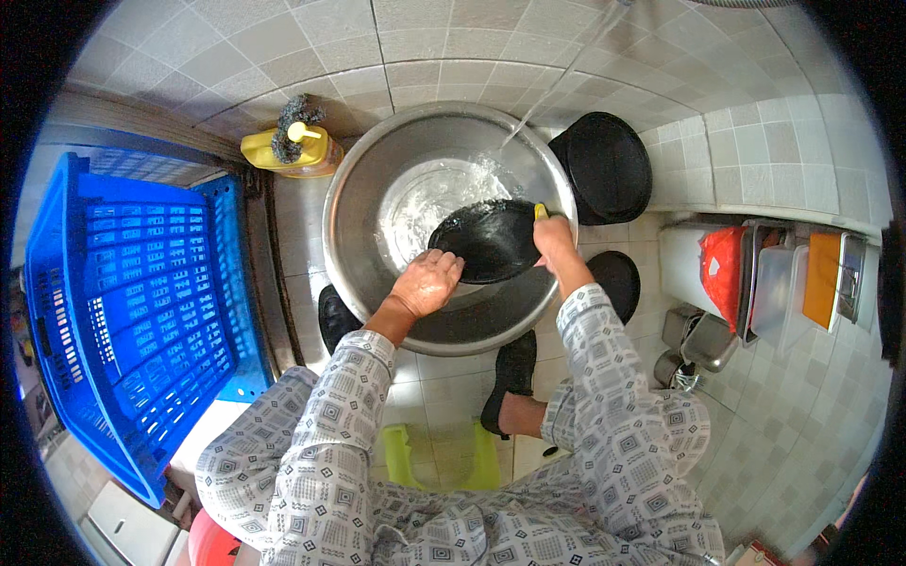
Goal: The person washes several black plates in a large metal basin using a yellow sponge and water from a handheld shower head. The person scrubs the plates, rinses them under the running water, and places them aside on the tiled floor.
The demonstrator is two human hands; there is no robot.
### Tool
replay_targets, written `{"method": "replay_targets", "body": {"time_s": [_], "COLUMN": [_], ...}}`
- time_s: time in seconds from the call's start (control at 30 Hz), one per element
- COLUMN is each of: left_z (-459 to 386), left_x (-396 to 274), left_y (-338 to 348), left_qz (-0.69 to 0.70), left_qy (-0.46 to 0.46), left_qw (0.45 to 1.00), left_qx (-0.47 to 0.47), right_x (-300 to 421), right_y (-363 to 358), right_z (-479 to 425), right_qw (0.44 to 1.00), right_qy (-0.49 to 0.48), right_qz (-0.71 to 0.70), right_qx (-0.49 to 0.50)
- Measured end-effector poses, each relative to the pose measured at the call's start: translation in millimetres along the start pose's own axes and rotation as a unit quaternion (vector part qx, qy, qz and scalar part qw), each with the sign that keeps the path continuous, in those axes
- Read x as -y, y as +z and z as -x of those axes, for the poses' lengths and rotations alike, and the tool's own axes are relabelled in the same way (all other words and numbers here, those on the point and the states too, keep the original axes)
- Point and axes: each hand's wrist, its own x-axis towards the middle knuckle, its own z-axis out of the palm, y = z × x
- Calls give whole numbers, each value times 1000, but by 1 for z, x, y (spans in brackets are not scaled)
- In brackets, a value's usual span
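Note:
A wet black bowl [488,240] is tilted inside a large stainless steel basin [453,322], above shallow water. My left hand [428,281] grips the bowl's near left rim. At the right rim, my right hand [555,242] is closed around the edge, with a small yellow piece [541,211], possibly a sponge, showing beyond the fingers. Most of that piece is hidden by the hand. A thin stream of water [545,99] falls from the upper right into the basin and stirs up bubbles.
Several stacked black containers [610,170] stand right of the basin, above another black round item [614,286]. A yellow pump jug [294,150] carries a steel wool scrubber [297,124]. A blue plastic crate [141,304] fills the left side. Metal containers [708,343] sit at right.

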Motion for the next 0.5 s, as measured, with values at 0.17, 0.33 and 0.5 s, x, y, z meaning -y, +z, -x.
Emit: {"method": "replay_targets", "body": {"time_s": [0.17, 0.33, 0.5], "left_z": [-22, -38, -53], "left_x": [-31, -53, -40], "left_y": [1, 26, -6], "left_qz": [-17, 45, 141], "left_qy": [10, -135, -217], "left_qw": [1000, 987, 951], "left_qx": [15, -80, -169], "right_x": [-55, -34, -12], "right_y": [13, 65, 45], "right_z": [20, 93, 100], "right_qw": [991, 991, 980], "right_qy": [-69, -117, -181], "right_qz": [-107, 17, -49], "right_qx": [-28, -63, 61]}}
